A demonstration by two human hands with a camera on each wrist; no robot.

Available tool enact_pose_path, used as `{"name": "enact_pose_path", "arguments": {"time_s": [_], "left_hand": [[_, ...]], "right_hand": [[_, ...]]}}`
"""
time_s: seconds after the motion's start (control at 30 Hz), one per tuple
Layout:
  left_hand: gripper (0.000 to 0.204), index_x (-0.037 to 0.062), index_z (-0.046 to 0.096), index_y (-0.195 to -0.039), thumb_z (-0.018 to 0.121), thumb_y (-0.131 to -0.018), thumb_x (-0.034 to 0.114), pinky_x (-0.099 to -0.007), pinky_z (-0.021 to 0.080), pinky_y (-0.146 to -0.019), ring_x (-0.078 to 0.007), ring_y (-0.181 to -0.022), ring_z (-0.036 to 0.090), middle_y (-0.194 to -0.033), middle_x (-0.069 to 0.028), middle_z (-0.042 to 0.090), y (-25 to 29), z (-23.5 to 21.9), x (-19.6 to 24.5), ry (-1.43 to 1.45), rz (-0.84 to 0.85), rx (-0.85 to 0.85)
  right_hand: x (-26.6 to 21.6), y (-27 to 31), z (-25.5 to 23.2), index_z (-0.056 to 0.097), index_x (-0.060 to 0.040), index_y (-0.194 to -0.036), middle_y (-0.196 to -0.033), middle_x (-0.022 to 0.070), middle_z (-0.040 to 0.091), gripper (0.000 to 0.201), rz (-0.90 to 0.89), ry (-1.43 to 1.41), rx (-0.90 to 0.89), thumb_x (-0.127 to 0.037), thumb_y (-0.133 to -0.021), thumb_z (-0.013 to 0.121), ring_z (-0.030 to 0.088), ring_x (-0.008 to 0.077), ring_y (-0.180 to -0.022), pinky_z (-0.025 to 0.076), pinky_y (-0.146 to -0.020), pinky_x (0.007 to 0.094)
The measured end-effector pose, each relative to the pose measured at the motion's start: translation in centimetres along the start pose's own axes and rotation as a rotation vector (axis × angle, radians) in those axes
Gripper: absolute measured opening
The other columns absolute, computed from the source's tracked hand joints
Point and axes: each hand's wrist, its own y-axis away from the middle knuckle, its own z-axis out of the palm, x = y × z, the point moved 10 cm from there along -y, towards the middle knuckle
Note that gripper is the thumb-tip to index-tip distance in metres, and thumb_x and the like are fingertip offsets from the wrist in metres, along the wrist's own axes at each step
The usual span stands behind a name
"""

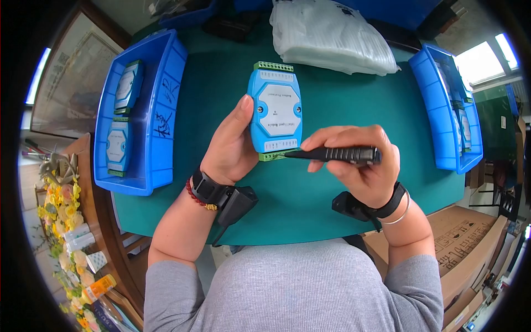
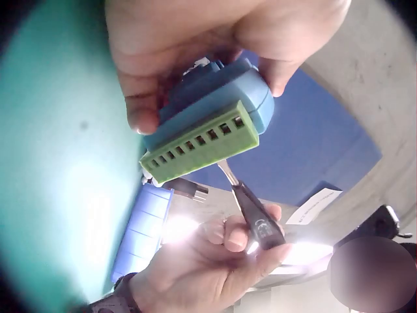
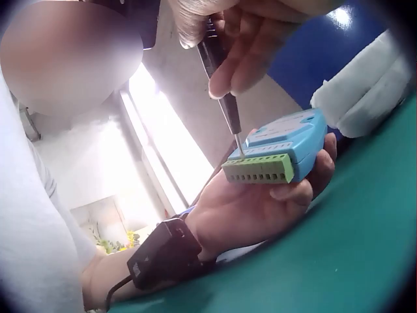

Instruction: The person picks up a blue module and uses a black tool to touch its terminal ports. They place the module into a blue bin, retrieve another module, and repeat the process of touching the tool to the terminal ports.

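My left hand (image 1: pixel 235 138) grips a blue module (image 1: pixel 276 110) with a white label and holds it above the green table. Green terminal blocks run along its far and near ends. A black-handled screwdriver (image 1: pixel 337 155) is pinched in my right hand (image 1: pixel 365 163). In the right wrist view, the metal tip of the screwdriver (image 3: pixel 229 107) meets the top of the near green terminal block (image 3: pixel 257 169). The left wrist view shows the row of square openings on the terminal block (image 2: pixel 202 143), with the screwdriver shaft behind it.
At the left stands a blue bin (image 1: pixel 166 105) with more blue modules (image 1: pixel 117 145) inside. Another blue bin (image 1: pixel 442 122) with modules is at the right edge. White foam packaging (image 1: pixel 332 36) lies at the back. A cardboard box (image 1: pixel 464 232) sits low on the right.
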Motion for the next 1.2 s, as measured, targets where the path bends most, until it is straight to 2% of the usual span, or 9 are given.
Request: {"name": "enact_pose_path", "arguments": {"time_s": [0.07,0.23,0.4,0.5,0.6,0.7,0.8,0.9,1.2], "left_hand": [[0.066,0.0001,0.037,-0.137,0.037,-0.097,0.053,-0.0432,0.047,-0.097,-0.0303,-0.117,0.055,-0.128,-0.0192,0.053,0.0,-0.1,0.0,-0.016,0.004,-0.002],[0.068,0.0012,0.037,-0.138,0.036,-0.096,0.055,-0.0426,0.048,-0.096,-0.0302,-0.114,0.057,-0.128,-0.0199,0.053,-0.2,0.0,-0.2,0.04,-0.019,-0.014],[0.069,0.0021,0.037,-0.138,0.036,-0.095,0.056,-0.0421,0.048,-0.095,-0.0297,-0.112,0.058,-0.127,-0.0202,0.054,-0.2,-0.1,-0.4,0.045,-0.039,-0.023],[0.069,0.0022,0.037,-0.138,0.036,-0.095,0.057,-0.0421,0.048,-0.095,-0.0293,-0.112,0.058,-0.127,-0.02,0.054,-0.2,-0.1,-0.5,0.049,-0.049,-0.032],[0.068,0.0019,0.037,-0.138,0.036,-0.096,0.056,-0.0421,0.048,-0.096,-0.0289,-0.113,0.058,-0.127,-0.0193,0.054,-0.1,-0.1,-0.4,0.036,-0.048,-0.023],[0.066,0.0009,0.038,-0.137,0.037,-0.096,0.054,-0.0421,0.047,-0.097,-0.0287,-0.114,0.057,-0.127,-0.0184,0.054,-0.1,-0.1,-0.3,0.021,-0.026,-0.011],[0.065,-0.0001,0.038,-0.136,0.038,-0.097,0.052,-0.0423,0.047,-0.097,-0.0285,-0.115,0.057,-0.128,-0.0174,0.054,0.0,0.1,-0.1,-0.018,0.005,-0.009],[0.065,-0.0004,0.038,-0.136,0.039,-0.097,0.051,-0.0424,0.047,-0.097,-0.0288,-0.116,0.056,-0.128,-0.017,0.054,0.0,0.2,0.1,-0.017,0.013,0.0],[0.065,0.0009,0.038,-0.137,0.039,-0.097,0.052,-0.0423,0.048,-0.097,-0.0288,-0.116,0.056,-0.128,-0.0169,0.054,-0.1,0.2,-0.2,0.017,-0.014,-0.038]], "right_hand": [[0.5,0.3,-0.2,0.049,0.0025,-0.104,-0.096,0.0275,0.065,0.026,0.042,-0.025,0.032,-0.013,-0.089,0.064,0.069,0.0268,-0.077,0.058,-0.064,0.0325],[-1.0,0.1,-0.1,0.051,0.0002,-0.104,-0.096,0.0247,0.066,0.026,-0.12,-0.045,-0.023,-0.016,-0.088,0.065,0.07,0.0301,-0.08,0.058,-0.063,0.0324],[-1.4,-0.3,0.5,0.054,-0.0039,-0.102,-0.095,0.0209,0.068,0.026,-0.179,-0.01,-0.07,-0.019,-0.086,0.067,0.07,0.0309,-0.081,0.056,-0.061,0.0324],[-2.0,-0.4,0.9,0.054,-0.0016,-0.098,-0.093,0.017,0.069,0.03,-0.216,0.026,-0.093,-0.008,-0.077,0.074,0.069,0.0289,-0.077,0.055,-0.062,0.0336],[-2.4,-0.3,1.5,0.054,-0.0015,-0.097,-0.092,0.0168,0.069,0.03,-0.264,0.065,-0.195,-0.006,-0.076,0.074,0.069,0.029,-0.078,0.056,-0.063,0.0333],[-2.0,-0.4,0.7,0.054,-0.0012,-0.096,-0.091,0.0171,0.069,0.031,-0.186,0.072,-0.047,-0.004,-0.075,0.076,0.069,0.0292,-0.079,0.056,-0.065,0.0329],[0.1,0.6,-0.4,0.054,-0.0006,-0.096,-0.091,0.0177,0.069,0.034,0.006,0.004,0.138,-0.002,-0.072,0.078,0.07,0.0272,-0.083,0.056,-0.068,0.0322],[0.3,0.6,-0.9,0.054,-0.0004,-0.097,-0.091,0.0179,0.069,0.034,0.034,-0.008,0.155,-0.002,-0.073,0.078,0.07,0.0259,-0.085,0.056,-0.07,0.0319],[-1.6,-0.1,0.5,0.054,-0.002,-0.097,-0.094,0.0158,0.069,0.03,-0.193,0.011,-0.041,-0.008,-0.076,0.075,0.067,0.0291,-0.074,0.054,-0.062,0.0332]]}}
